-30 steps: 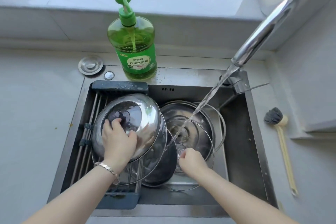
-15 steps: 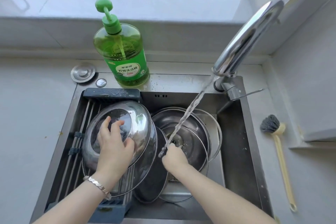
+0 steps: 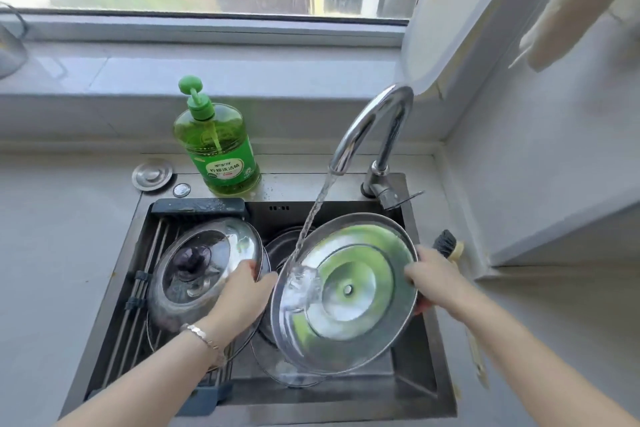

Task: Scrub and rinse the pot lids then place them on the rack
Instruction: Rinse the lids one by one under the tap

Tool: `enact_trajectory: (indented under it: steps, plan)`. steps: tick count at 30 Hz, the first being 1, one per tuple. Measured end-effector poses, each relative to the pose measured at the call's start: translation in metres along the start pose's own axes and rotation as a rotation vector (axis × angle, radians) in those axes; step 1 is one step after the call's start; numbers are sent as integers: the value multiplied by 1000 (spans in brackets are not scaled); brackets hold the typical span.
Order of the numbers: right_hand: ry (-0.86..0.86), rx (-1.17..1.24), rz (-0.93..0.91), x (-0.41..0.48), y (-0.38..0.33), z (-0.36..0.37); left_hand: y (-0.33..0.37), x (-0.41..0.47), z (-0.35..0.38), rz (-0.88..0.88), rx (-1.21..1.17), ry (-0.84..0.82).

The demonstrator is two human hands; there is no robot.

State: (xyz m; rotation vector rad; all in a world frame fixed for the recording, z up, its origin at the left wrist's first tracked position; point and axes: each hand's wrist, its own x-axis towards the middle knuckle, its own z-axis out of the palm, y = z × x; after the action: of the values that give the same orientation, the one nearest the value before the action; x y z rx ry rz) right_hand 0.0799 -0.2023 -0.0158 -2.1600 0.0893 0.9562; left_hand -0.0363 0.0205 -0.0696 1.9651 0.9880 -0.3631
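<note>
A large steel pot lid (image 3: pixel 349 291) is held tilted over the sink, its underside facing me, with the tap's water stream (image 3: pixel 311 222) hitting its left part. My right hand (image 3: pixel 436 279) grips its right rim. My left hand (image 3: pixel 244 291) holds its left rim, fingers curled behind the edge. A domed steel lid with a dark knob (image 3: pixel 201 267) lies on the rack (image 3: pixel 138 291) over the sink's left half. More lids (image 3: pixel 280 246) lie in the basin, mostly hidden.
The faucet (image 3: pixel 374 128) arches over the steel sink (image 3: pixel 422 378). A green dish soap bottle (image 3: pixel 218 146) stands behind the sink, with a drain stopper (image 3: pixel 151 174) to its left. A brush (image 3: pixel 450 248) lies on the right counter. A wall cabinet (image 3: pixel 519 80) juts out at right.
My right hand lifted a large lid out of the basin into the stream. My left hand left the domed lid on the rack and took the large lid's left rim. The view tilted up.
</note>
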Motion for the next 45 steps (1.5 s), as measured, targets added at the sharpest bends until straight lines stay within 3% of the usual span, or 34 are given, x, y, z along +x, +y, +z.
enact_trajectory:
  steps: [4, 7, 9, 11, 12, 14, 18, 23, 25, 28, 32, 34, 37, 41, 43, 45]
  plan:
    - [-96, 215, 57, -5, 20, -3, 3, -4, -9, -320, -501, -216]
    - [-113, 227, 40, -1, 28, 10, 5, -3, -15, -360, -647, -173]
    - [-2, -125, -116, 9, 35, 23, 3, 0, -16, -314, -552, -35]
    - [199, -691, -259, 18, 35, 41, 0, 3, -16, -277, -453, 81]
    - [279, -850, -346, 21, 30, 51, -3, 5, -16, -269, -443, 97]
    - [340, -939, -431, 29, 14, 71, 1, 1, -15, -248, -443, 119]
    - [217, -850, -454, 49, -20, 101, 20, -10, -12, -194, -485, 195]
    - [-115, -848, -937, 23, -34, 132, 33, -9, -22, -145, -592, 260]
    - [-235, -917, -1053, 13, -28, 125, 32, -8, -27, -139, -622, 254]
    - [-155, -1055, -952, 19, -22, 98, 28, -12, -27, -134, -610, 249]
    - [89, -912, -640, 39, -23, 79, 27, -16, -20, -140, -555, 232]
    - [5, -924, -704, 32, -21, 88, 32, -17, -19, -155, -543, 238]
    - [-304, -890, -799, 4, -15, 98, 36, -14, -19, -200, -504, 242]
    - [-576, -710, -610, -28, -12, 66, 29, -9, -9, -330, -501, 96]
    - [-593, -759, -562, -39, -11, 51, 32, -13, -4, -395, -553, -10]
    - [-470, -913, -656, -45, -8, 44, 41, -23, 0, -439, -598, -139]
